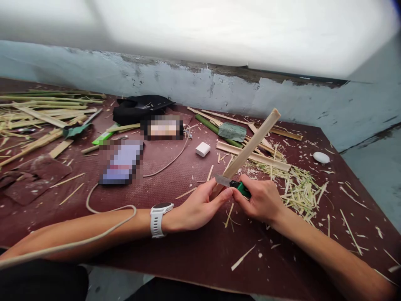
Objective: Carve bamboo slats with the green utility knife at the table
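My left hand (200, 207), with a white watch (159, 219) at the wrist, is closed around the lower end of a split bamboo strip (253, 144). The strip slants up and to the right, its far end raised above the table. In my right hand (261, 196) is a green-handled utility knife (242, 189). Its blade (222, 180) lies against the strip just above my left fingers. My thumbs are close together near the knife. The strip's lowest end is hidden by my left hand.
Bamboo shavings (302, 192) lie right of my hands. Behind are more bamboo pieces (260, 156), green sandpaper (232, 131) and a white charger (203, 149). A phone (122, 163) with a cable (111, 209), a black cloth item (138, 109) and bamboo strips (40, 113) occupy the left.
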A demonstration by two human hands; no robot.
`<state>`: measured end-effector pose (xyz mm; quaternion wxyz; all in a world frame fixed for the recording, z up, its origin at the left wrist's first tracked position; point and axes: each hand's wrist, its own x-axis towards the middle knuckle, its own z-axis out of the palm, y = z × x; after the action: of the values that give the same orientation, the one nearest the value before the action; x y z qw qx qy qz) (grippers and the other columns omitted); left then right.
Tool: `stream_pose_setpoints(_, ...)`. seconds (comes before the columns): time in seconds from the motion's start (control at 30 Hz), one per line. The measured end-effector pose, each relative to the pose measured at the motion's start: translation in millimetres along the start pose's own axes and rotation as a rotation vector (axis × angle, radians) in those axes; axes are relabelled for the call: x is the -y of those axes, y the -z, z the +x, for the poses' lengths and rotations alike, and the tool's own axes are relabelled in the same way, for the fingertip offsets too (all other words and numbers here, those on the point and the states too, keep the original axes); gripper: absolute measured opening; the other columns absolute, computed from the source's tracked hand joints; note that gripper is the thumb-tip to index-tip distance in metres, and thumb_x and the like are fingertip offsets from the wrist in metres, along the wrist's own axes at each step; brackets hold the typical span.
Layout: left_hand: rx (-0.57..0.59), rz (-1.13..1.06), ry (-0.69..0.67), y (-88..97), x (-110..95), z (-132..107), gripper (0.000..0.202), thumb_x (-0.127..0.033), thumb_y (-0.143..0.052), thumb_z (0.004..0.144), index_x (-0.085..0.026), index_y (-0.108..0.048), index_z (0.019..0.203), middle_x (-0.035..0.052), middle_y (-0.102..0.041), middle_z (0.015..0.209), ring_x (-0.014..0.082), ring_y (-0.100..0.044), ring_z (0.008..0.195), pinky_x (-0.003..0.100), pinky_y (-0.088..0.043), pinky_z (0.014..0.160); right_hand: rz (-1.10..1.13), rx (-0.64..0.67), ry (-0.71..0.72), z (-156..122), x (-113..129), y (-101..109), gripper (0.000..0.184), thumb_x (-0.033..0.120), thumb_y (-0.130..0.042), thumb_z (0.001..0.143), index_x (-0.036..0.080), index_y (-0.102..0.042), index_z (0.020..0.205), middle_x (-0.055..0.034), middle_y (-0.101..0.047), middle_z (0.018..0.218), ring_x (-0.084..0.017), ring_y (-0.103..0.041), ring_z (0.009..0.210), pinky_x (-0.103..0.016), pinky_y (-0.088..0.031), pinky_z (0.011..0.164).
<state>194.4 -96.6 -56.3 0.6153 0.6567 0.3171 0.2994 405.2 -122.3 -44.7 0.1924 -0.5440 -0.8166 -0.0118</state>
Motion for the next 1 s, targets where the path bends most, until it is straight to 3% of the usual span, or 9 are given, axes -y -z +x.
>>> stream_pose_setpoints(0.2,0.011,0.007,0.044,1.9,-8,6,0.035,-0.051,-0.055,0.100,-0.016,-0.057,0.102,-0.0043,-0.044,0.075,0.0106,-0.036,0.064,0.024,-0.034,0.058,-0.137,-0.061,-0.007,5,2,-6,0.044,0.056,-0.046,0.099,0.020,-0.055,0.075,-0.0023,-0.062,0.054,-0.015,-0.055,0.044,-0.028,-0.020,0.049)
stream_pose_setpoints(0.3,0.025,0.003,0.075,5.5,-8,9,0.036,-0.054,-0.055,0.100,-0.018,-0.052,0.097,-0.0066,-0.037,0.070,0.0090,-0.030,0.057,0.024,-0.026,0.051,-0.166,-0.078,-0.010,13,-10,-4,0.045,0.058,-0.047,0.098,0.020,-0.057,0.075,-0.0027,-0.061,0.056,-0.015,-0.052,0.045,-0.029,-0.021,0.049)
stream_pose_setpoints(0.4,0.055,-0.021,0.100,6.1,-3,7,0.037,-0.056,-0.053,0.100,-0.020,-0.048,0.093,-0.0076,-0.034,0.067,0.0084,-0.028,0.054,0.023,-0.023,0.048,-0.076,-0.117,-0.164,22,-46,15,0.047,0.059,-0.041,0.100,0.023,-0.054,0.073,0.0004,-0.052,0.051,-0.013,-0.042,0.041,-0.030,-0.021,0.047)
stream_pose_setpoints(0.5,0.121,-0.055,0.112,2.8,1,2,0.037,-0.054,-0.052,0.100,-0.020,-0.045,0.086,-0.0076,-0.034,0.067,0.0082,-0.029,0.054,0.023,-0.024,0.048,-0.056,-0.362,-0.448,25,-83,42,0.050,0.059,-0.039,0.101,0.026,-0.041,0.064,0.0026,-0.040,0.047,-0.013,-0.034,0.041,-0.032,-0.020,0.046)
stream_pose_setpoints(0.57,0.131,-0.066,0.123,1.0,3,2,0.036,-0.053,-0.052,0.100,-0.020,-0.046,0.086,-0.0080,-0.033,0.065,0.0084,-0.029,0.053,0.023,-0.024,0.048,-0.053,-0.410,-0.491,24,-90,52,0.050,0.059,-0.040,0.101,0.026,-0.038,0.064,0.0021,-0.040,0.050,-0.014,-0.037,0.045,-0.032,-0.024,0.049)
stream_pose_setpoints(0.63,0.097,-0.041,0.125,1.1,3,4,0.036,-0.053,-0.053,0.100,-0.021,-0.046,0.087,-0.0083,-0.034,0.063,0.0086,-0.030,0.052,0.024,-0.024,0.048,0.030,-0.309,-0.428,20,-79,51,0.048,0.059,-0.039,0.101,0.026,-0.043,0.067,0.0025,-0.042,0.049,-0.014,-0.039,0.043,-0.032,-0.025,0.048)
stream_pose_setpoints(0.77,0.066,-0.010,0.118,4.2,1,6,0.034,-0.052,-0.052,0.101,-0.020,-0.048,0.091,-0.0083,-0.036,0.062,0.0086,-0.031,0.051,0.024,-0.025,0.049,0.096,-0.039,-0.199,13,-37,25,0.046,0.059,-0.040,0.100,0.025,-0.046,0.070,0.0020,-0.048,0.049,-0.014,-0.043,0.040,-0.030,-0.026,0.045)
stream_pose_setpoints(0.87,0.085,-0.038,0.111,5.2,-1,3,0.033,-0.052,-0.052,0.101,-0.020,-0.052,0.097,-0.0081,-0.036,0.062,0.0090,-0.032,0.052,0.024,-0.027,0.050,0.034,0.002,-0.084,9,-15,10,0.044,0.056,-0.041,0.100,0.023,-0.047,0.072,0.0017,-0.050,0.050,-0.014,-0.048,0.042,-0.029,-0.027,0.048)
stream_pose_setpoints(1.0,0.097,-0.082,0.077,5.3,-4,-1,0.033,-0.052,-0.050,0.102,-0.020,-0.052,0.092,-0.0065,-0.040,0.062,0.0105,-0.036,0.055,0.025,-0.031,0.052,0.037,0.018,-0.002,4,-5,6,0.043,0.055,-0.042,0.100,0.022,-0.051,0.074,0.0006,-0.056,0.052,-0.014,-0.052,0.043,-0.028,-0.026,0.048)
